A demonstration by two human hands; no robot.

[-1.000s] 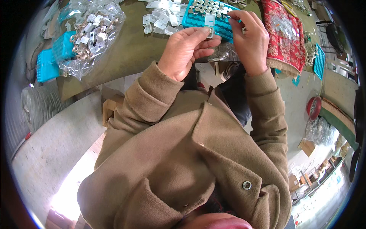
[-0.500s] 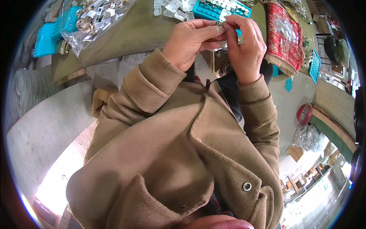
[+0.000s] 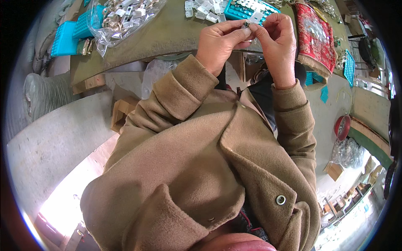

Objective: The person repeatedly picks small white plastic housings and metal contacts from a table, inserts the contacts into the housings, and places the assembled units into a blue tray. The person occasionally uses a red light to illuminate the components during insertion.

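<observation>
Both my hands meet above the table's near edge, fingertips almost touching. My left hand is closed in a pinch on a small dark metallic part. Beside it, thumb and fingers of my right hand are closed at a small white plastic piece. Whether the white piece is joined to the metallic part cannot be made out. Just beyond the fingers stands a teal tray with many small round metallic pieces in its cells. A pile of white plastic pieces lies left of the tray.
A clear plastic bag of white and brassy parts lies at the table's left, beside teal baskets. On the right, a red patterned cloth holds a heap of small clear pieces. A cardboard box is below the table.
The whole view has shifted, so the scene sits farther right and slightly higher. My hands keep their pinch, and the white piece at the fingertips shows more plainly.
</observation>
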